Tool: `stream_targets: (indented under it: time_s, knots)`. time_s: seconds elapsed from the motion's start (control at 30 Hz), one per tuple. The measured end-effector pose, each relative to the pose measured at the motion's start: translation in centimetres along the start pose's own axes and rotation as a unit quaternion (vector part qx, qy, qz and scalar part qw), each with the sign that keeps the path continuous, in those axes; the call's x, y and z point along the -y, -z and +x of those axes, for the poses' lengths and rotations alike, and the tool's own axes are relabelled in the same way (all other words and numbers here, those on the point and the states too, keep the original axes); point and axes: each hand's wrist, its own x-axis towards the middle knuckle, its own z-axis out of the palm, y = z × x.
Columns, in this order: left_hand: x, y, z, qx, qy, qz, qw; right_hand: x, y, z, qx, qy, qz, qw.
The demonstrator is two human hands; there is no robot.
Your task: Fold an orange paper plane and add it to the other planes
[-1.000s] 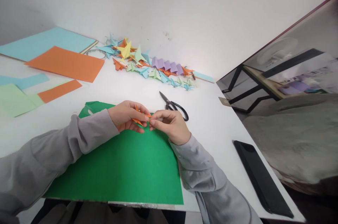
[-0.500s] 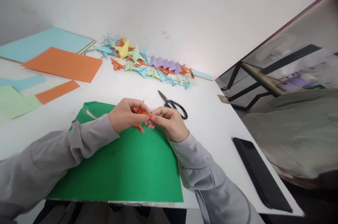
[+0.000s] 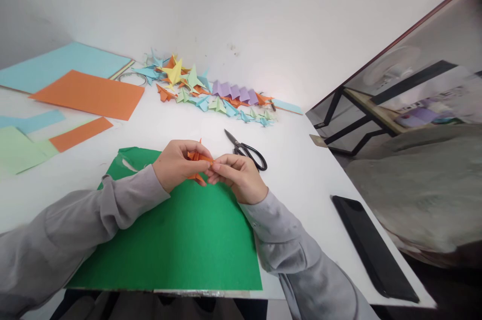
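Between my hands is a small folded orange paper figure (image 3: 198,178), with pointed parts sticking out above and below the fingers. My left hand (image 3: 179,163) is closed on its body, thumb and fingers pinching from the left side. My right hand (image 3: 241,175) pinches the figure's right end between thumb and forefinger. Part of the paper is hidden behind the fingers. Both hands are just above the far part of a green sheet (image 3: 181,239). Black-handled scissors (image 3: 246,150) lie on the white table just beyond my right hand.
Along the wall lies a row of folded paper figures (image 3: 175,73) in several colours. Orange sheet (image 3: 90,95), blue sheet (image 3: 64,66) and green pieces (image 3: 20,146) are at left. A black phone-like slab (image 3: 371,244) lies by the table's right edge.
Both hands still pinch the orange paper figure and have shifted very slightly left. The grip looks the same, and the view has moved a little.
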Motion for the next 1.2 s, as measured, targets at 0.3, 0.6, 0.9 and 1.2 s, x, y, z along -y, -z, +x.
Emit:
stream_targets:
  time_s: [0.3,0.6,0.9,1.2]
  knots:
    - [-0.1,-0.1,0.1,-0.002,-0.009,0.007,1.0,0.0,0.1,0.1,0.002,0.001,0.017,1.0]
    - [0.5,0.1,0.3,-0.013,-0.098,0.044,0.994,0.1,-0.3,0.2,-0.03,0.021,0.036,0.999]
    - [0.5,0.3,0.1,-0.015,-0.138,0.112,0.984,0.2,-0.2,0.1,-0.067,0.083,-0.068,0.992]
    - [0.6,0.1,-0.5,-0.057,-0.256,0.203,0.943,0.4,-1.0,-0.9,-0.103,0.192,-0.224,0.95]
